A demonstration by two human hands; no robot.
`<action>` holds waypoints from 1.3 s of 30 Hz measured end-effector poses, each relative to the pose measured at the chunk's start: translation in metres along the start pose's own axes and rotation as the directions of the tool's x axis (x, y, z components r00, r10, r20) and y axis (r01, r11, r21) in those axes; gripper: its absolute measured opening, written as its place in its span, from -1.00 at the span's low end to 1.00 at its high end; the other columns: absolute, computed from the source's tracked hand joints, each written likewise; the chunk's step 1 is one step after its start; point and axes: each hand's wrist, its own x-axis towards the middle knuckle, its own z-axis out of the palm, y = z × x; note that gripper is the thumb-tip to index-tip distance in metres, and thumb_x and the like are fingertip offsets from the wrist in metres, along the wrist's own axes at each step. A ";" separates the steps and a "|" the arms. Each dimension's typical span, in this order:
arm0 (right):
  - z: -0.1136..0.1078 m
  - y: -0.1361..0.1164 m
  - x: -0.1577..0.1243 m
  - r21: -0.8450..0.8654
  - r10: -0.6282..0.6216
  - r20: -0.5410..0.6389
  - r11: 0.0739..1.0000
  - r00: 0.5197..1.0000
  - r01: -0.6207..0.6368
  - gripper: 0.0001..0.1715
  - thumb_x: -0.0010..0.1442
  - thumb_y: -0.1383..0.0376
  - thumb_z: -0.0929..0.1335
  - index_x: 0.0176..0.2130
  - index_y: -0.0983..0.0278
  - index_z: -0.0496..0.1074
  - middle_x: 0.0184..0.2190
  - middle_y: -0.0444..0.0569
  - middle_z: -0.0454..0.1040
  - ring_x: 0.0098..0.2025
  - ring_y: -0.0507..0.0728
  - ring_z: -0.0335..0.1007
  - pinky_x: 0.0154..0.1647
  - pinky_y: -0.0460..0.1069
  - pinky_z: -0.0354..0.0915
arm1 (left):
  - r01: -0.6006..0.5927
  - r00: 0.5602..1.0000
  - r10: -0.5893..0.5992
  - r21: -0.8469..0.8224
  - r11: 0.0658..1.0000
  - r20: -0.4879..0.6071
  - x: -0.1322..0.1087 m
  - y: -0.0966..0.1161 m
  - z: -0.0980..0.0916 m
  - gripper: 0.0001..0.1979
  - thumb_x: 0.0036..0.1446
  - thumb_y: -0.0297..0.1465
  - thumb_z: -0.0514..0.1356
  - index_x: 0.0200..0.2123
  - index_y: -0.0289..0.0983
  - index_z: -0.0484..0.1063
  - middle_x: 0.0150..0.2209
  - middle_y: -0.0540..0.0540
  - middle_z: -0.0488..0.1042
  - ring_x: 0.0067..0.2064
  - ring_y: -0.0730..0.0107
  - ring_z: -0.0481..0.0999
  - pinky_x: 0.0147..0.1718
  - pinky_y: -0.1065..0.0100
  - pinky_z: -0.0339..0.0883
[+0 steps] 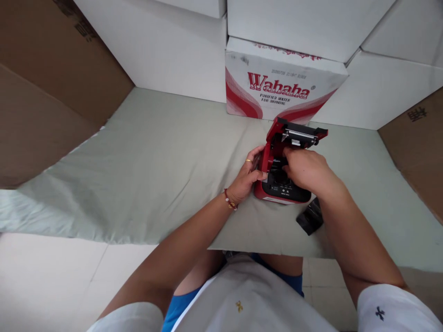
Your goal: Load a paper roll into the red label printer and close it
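A red and black label printer (266, 161) stands on the cloth-covered table with its lid (300, 133) raised, showing the black inside. My left hand (247, 177) is wrapped around the printer's left side, thumb on the near edge and fingers along the outer wall. From the right, my right hand (307, 168) reaches into the opened compartment with its fingers bent. Its fingertips are partly hidden against the dark interior, so what they grip cannot be made out. A glossy black object (310, 216) lies on the cloth beside my right forearm; its kind is unclear.
Behind the printer stands a white and red water carton (277, 94), close to the raised lid. White boxes (180, 50) form a wall at the back. Brown cardboard (44, 101) borders the left side, with another brown panel (418, 143) at right. Pale green cloth (155, 170) covers the table.
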 end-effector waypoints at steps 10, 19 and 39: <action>0.004 0.000 0.001 0.038 0.021 0.000 0.999 1.000 -0.021 -0.56 0.41 0.33 0.32 0.21 0.24 0.53 0.17 0.26 0.66 0.12 0.43 0.64 -0.19 0.10 0.33 | 0.013 1.000 -0.013 0.002 1.000 0.005 0.002 0.000 -0.001 -0.10 0.01 -0.08 0.50 0.38 -0.06 0.29 0.47 -0.17 0.38 0.54 -0.14 0.29 0.53 -0.12 0.12; 0.005 0.003 -0.011 0.244 0.057 -0.100 0.969 0.993 -0.031 -0.52 0.49 0.20 0.27 0.26 0.28 0.51 0.18 0.30 0.64 0.11 0.45 0.63 -0.01 0.21 0.44 | 0.030 1.000 -0.030 -0.014 0.999 -0.006 0.001 0.004 0.001 -0.11 -0.01 -0.12 0.50 0.37 -0.06 0.30 0.44 -0.16 0.40 0.52 -0.09 0.31 0.52 -0.10 0.12; 0.108 0.093 -0.097 0.941 0.169 0.011 0.333 0.986 -0.068 -0.56 0.20 0.00 0.53 0.02 0.11 0.68 0.02 0.03 0.72 0.02 0.28 0.62 0.14 0.19 0.50 | 0.044 0.999 -0.044 -0.025 0.999 -0.024 0.000 0.007 0.002 -0.15 -0.04 -0.15 0.49 0.33 -0.04 0.35 0.48 -0.12 0.38 0.56 -0.08 0.25 0.56 -0.06 0.08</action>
